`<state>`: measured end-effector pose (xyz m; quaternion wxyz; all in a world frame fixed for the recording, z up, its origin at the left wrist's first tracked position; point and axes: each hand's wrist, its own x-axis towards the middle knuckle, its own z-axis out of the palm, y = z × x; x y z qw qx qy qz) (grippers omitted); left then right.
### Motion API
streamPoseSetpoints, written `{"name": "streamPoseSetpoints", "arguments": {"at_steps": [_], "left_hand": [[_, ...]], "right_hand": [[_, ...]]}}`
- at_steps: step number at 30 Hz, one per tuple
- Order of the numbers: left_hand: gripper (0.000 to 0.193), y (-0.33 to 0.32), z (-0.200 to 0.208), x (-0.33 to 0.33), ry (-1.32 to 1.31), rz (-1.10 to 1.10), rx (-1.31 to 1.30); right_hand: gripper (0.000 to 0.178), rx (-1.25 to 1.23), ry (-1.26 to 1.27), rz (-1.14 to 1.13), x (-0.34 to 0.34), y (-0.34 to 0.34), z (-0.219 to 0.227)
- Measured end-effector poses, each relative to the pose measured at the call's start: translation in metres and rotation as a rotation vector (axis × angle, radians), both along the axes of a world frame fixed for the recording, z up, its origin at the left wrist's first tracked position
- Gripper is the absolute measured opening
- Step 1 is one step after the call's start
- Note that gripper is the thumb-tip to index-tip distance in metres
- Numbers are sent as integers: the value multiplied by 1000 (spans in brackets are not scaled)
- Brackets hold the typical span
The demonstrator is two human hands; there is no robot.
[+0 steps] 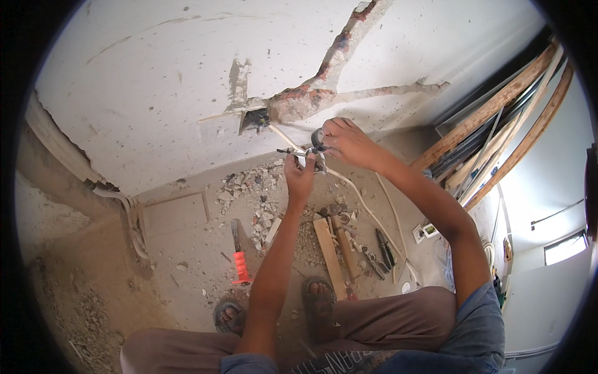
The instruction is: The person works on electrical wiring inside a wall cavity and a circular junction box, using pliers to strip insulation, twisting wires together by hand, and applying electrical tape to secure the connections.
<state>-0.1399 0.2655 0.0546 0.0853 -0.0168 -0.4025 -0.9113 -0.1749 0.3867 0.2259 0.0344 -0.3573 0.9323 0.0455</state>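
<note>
Left hand (300, 179) pinched on a white cable (286, 138) below a wall hole (255, 119), a person holds a black tape roll (317, 139) in the right hand's (350, 144) closed grip, just beside it.

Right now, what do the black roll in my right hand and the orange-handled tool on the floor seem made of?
Black roll: perhaps vinyl tape, judging by its dark ring shape. Orange-handled tool: blade probably steel, dull and dark; grip likely plastic or rubber, being ribbed and bright.
</note>
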Motion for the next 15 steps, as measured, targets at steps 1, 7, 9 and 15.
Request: {"name": "streamPoseSetpoints", "arguments": {"at_steps": [1, 7, 9, 15], "left_hand": [[16, 0, -1, -1, -6, 25, -30], [18, -1, 7, 2, -8, 176, -339], [19, -3, 6, 0, -21, 63, -172], [32, -13, 4, 5, -36, -162, -30]], "right_hand": [[20, 6, 51, 39, 5, -2, 1], [18, -29, 77, 270, 31, -1, 12], [20, -146, -245, 143, 20, -12, 10], [30, -478, -694, -332, -27, -22, -8]]}}
